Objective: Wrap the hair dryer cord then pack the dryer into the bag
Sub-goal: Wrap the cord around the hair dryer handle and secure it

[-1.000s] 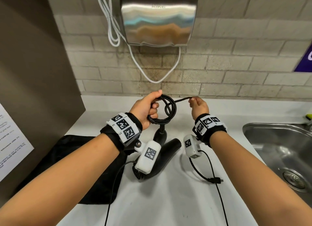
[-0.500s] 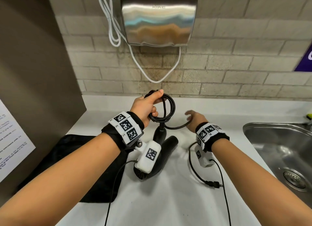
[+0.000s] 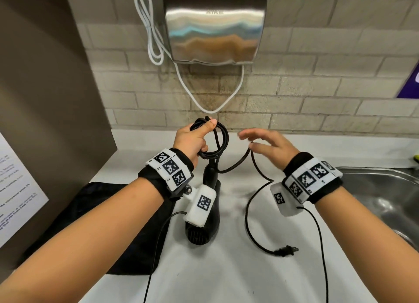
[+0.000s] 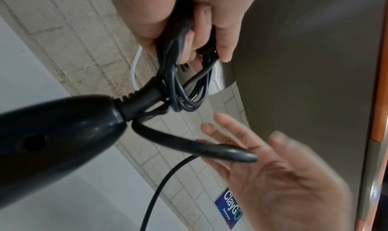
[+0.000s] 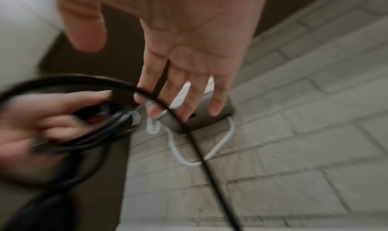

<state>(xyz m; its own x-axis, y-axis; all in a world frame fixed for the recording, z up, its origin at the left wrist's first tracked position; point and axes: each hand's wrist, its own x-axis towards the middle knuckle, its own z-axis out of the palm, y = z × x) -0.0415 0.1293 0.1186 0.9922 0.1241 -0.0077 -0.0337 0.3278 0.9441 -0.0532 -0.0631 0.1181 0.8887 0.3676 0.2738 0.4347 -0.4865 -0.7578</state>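
A black hair dryer (image 3: 212,221) lies on the white counter (image 3: 226,275), handle pointing to the wall, partly hidden by the left wrist camera. My left hand (image 3: 195,141) grips several coiled loops of its black cord (image 3: 223,139) above the handle (image 4: 52,135). My right hand (image 3: 267,145) hovers just right of the coil with fingers spread. The loose cord (image 4: 199,145) lies across its fingers (image 5: 151,92), then falls to the plug (image 3: 286,250) on the counter. A black bag (image 3: 127,223) lies flat under my left forearm.
A steel hand dryer (image 3: 215,30) with a white cable (image 3: 154,42) hangs on the brick wall ahead. A steel sink (image 3: 385,189) is set in the counter at right. A brown partition (image 3: 45,98) with a paper notice (image 3: 13,189) stands at left.
My right hand pinched the cord beside the coil, dipped toward the counter, and has now risen with fingers spread and the cord over them. The left hand kept its grip on the coil.
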